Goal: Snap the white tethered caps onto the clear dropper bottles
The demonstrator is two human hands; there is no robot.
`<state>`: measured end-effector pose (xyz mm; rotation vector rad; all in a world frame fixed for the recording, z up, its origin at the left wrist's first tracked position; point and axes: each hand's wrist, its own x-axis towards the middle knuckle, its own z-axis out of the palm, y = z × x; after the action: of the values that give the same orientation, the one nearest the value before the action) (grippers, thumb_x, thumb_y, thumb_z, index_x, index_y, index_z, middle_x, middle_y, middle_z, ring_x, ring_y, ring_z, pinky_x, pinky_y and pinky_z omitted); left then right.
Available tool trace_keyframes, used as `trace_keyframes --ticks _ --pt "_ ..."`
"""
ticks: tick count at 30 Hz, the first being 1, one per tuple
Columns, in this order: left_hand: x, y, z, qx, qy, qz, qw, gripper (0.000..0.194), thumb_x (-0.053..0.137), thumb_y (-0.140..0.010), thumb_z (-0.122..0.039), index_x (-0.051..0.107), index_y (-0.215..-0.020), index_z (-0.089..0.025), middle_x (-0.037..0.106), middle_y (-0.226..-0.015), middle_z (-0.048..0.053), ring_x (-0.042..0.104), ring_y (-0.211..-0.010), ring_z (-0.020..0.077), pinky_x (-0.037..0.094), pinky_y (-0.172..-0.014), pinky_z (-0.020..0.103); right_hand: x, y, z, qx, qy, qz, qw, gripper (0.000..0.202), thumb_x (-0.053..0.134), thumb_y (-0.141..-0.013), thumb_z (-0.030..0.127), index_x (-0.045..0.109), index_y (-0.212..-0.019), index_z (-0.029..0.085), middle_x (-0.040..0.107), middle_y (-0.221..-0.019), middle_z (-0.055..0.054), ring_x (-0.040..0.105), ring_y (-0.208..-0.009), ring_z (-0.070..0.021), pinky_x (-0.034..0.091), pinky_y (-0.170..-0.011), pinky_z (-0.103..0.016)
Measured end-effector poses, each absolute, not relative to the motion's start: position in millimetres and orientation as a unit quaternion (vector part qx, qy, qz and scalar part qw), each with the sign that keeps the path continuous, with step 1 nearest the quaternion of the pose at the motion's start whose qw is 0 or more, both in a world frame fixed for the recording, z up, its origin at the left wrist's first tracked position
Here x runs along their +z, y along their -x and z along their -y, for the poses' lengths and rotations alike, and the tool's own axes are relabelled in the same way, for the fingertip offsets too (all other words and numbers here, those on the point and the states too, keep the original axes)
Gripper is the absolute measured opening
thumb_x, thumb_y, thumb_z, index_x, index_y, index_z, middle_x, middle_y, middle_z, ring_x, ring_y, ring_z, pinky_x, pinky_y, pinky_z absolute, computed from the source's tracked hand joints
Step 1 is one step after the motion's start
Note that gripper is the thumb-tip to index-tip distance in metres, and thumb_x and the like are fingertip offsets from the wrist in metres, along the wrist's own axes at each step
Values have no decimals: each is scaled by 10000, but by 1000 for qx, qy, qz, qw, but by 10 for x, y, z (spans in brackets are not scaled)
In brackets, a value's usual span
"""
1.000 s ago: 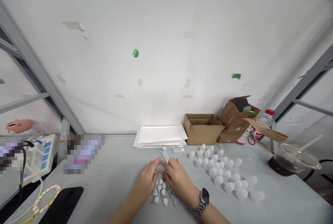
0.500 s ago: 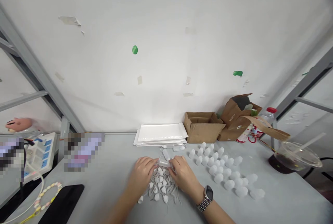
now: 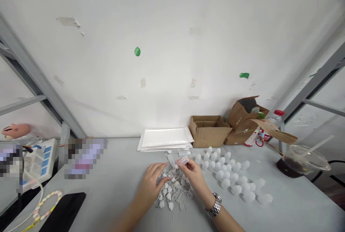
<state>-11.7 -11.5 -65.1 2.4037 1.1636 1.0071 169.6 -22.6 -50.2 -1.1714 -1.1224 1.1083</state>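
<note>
Between the fingers and thumb of my right hand (image 3: 194,175) is a small clear plastic tube (image 3: 184,160), tilted above the desk. My left hand (image 3: 151,182) holds nothing I can see; its thumb and fingers are apart at the left side of a pile of small white pieces with thin cords (image 3: 169,190). Part of that pile lies under my hands. Just beyond my fingertips another clear tube (image 3: 171,160) rests on the desk, with a further clear tube (image 3: 184,152) behind it.
Several frosted white bulb-shaped pieces (image 3: 225,184) stand to the right. White flat packets (image 3: 165,138), a cardboard box (image 3: 209,133) and a paper bag (image 3: 239,122) line the wall. A drink cup (image 3: 289,167) is far right; a black phone-like slab (image 3: 64,208) lies left.
Both hands were at the clear tube. My left hand has come off it and spread its fingers, while my right hand has carried the tube slightly up and right.
</note>
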Motion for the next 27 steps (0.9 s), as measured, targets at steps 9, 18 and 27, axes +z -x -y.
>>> trace_keyframes --ticks 9,18,27 --pt "-686 73 137 355 -861 -348 110 235 421 -887 -277 620 -793 -193 612 -686 31 547 -682 171 453 -656 313 -477 -1642 267 570 462 470 491 386 702 -601 509 583 -721 161 499 -480 61 390 -398 -69 306 -404 -202" --pt "-518 -4 182 367 -851 -328 183 338 407 -888 -258 565 -597 -188 548 -544 -12 501 -575 131 401 -641 288 -420 -1625 311 571 476 415 524 360 635 -692 449 436 -548 186 362 -370 99 238 -346 -38 155 -386 -213" --pt "-425 72 202 338 -744 -428 387 361 404 -862 -429 578 -661 -185 605 -650 16 576 -666 165 461 -667 283 -367 -1671 303 571 432 377 588 315 674 -659 448 523 -646 172 409 -434 83 306 -401 -62 226 -427 -212"
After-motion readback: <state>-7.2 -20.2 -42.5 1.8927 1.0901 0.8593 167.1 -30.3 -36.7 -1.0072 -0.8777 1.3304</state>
